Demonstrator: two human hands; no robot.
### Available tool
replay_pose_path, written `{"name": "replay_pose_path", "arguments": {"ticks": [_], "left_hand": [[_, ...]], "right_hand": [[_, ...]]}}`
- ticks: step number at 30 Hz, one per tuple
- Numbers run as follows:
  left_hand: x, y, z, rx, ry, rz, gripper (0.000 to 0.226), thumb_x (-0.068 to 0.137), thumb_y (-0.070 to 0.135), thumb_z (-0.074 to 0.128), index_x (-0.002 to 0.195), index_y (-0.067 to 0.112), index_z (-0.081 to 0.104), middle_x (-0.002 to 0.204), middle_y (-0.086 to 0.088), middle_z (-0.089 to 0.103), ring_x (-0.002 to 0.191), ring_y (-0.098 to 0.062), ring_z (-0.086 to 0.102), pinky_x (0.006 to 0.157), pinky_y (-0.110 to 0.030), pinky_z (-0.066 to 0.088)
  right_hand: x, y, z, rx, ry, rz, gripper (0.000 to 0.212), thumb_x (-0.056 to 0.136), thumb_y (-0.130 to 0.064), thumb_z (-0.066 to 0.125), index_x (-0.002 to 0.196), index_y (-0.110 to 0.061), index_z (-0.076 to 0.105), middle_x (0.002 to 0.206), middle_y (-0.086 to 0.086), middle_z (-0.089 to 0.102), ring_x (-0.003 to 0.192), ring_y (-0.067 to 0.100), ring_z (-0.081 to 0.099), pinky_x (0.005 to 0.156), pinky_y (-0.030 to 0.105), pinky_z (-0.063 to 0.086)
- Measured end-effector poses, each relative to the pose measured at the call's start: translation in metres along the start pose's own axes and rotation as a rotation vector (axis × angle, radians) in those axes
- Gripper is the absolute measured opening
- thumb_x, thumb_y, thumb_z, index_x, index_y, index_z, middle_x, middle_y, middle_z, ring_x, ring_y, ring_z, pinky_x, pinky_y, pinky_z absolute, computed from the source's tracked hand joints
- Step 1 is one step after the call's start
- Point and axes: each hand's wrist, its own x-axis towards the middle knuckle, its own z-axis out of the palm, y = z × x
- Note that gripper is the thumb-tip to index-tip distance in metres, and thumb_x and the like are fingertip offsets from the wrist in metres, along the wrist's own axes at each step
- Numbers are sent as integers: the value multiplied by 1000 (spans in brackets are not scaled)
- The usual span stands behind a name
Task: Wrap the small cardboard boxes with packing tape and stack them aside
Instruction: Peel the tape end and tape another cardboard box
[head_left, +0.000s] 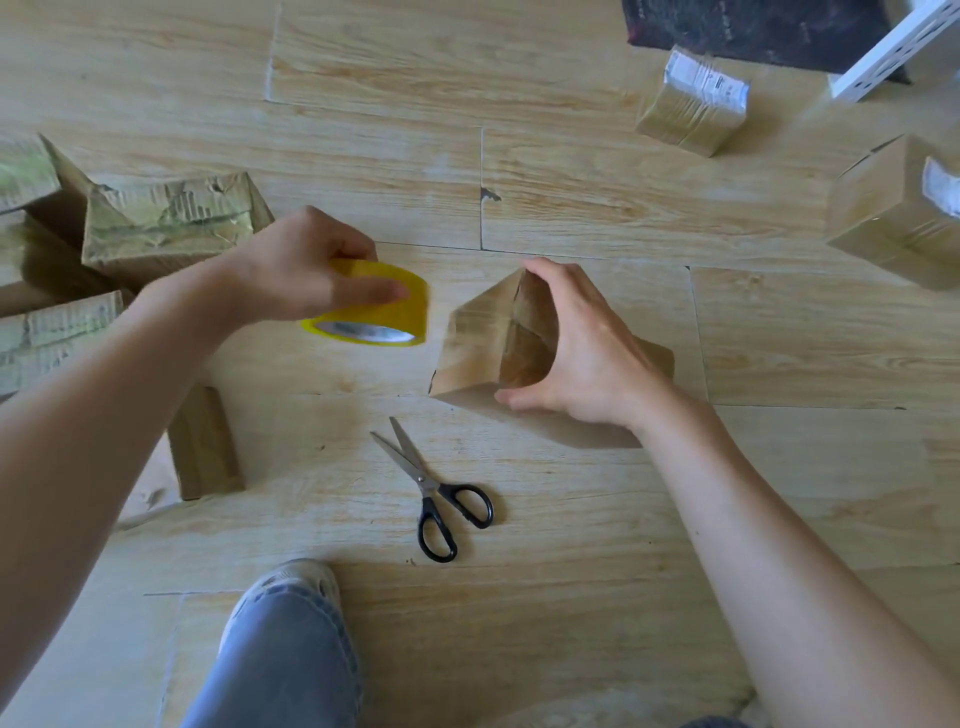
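Note:
A small cardboard box (480, 343) rests on the wooden floor at the centre, tilted on an edge. My right hand (576, 348) grips it from the right, thumb below and fingers over its top. Just left of the box, my left hand (301, 270) holds a yellow roll of packing tape (384, 306) slightly above the floor. Two taped boxes stand at the upper right, one (685, 114) with a white label and a second (893, 218) at the frame's edge.
Black-handled scissors (436, 493) lie open on the floor in front of the box. Several worn cardboard boxes (166, 223) are piled at the left. A dark mat (758, 31) and a white rack (893, 52) sit at the top right. My knee (285, 649) is at the bottom.

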Motion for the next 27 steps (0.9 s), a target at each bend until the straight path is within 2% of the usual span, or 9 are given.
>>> {"name": "replay_pose_path", "arguments": {"ticks": [4,7,9,11,13,18,22,24,27], "left_hand": [[1,2,1,215,80,-99,51,65,65,69,53,17,56,48,1,47,49,-12,46,47,-25,32],[-3,-1,-2,53,47,-111,74,52,80,68,56,7,55,48,2,41,45,-12,38,48,-26,31],[-7,-2,-8,-87,17,-53,79,56,73,65,63,-5,51,52,-2,38,46,-11,34,49,-26,28],[-11,-2,-14,-225,-5,-29,67,62,57,67,63,-7,48,49,2,36,44,-8,33,44,-20,27],[-12,-1,-21,-257,4,-27,43,68,44,67,55,7,52,45,7,35,42,-7,33,41,-16,25],[-2,6,-32,-127,103,4,32,78,32,77,57,15,60,43,10,44,43,-2,41,41,-9,28],[3,15,-39,-18,154,49,24,75,41,75,70,18,70,62,-5,61,49,-1,51,43,-11,36],[3,22,-41,25,159,75,28,73,46,77,74,18,72,66,-11,64,54,-8,56,49,-19,44],[5,30,-42,95,149,68,29,75,52,74,74,23,73,66,-6,66,64,-16,62,57,-29,48]], "right_hand": [[-7,4,-3,113,29,17,121,53,-44,91,148,-34,19,145,-15,30,129,0,29,102,19,24],[-10,8,-4,194,26,19,126,58,-35,92,150,-44,8,145,-15,28,128,-4,25,97,10,22],[-12,10,-6,200,36,21,127,60,-30,91,150,-47,4,138,-13,29,122,-2,29,87,4,26],[-12,10,-6,185,63,17,122,60,-30,91,152,-40,11,131,-11,29,120,1,32,84,1,29],[-12,7,-5,186,107,0,113,59,-30,90,148,-32,21,129,-8,30,119,3,33,87,-1,29],[-6,2,2,238,226,-69,106,59,-31,91,144,-22,28,133,-2,33,121,4,33,96,-3,22],[-9,7,2,237,228,-80,109,59,-36,91,145,-21,26,134,-4,34,122,-1,33,100,0,22],[-12,9,0,248,206,-66,114,58,-41,91,147,-26,22,135,-13,31,123,-11,30,100,-2,20],[-14,10,-2,261,186,-47,123,57,-44,91,151,-33,12,140,-20,27,128,-14,22,99,-6,17]]}}
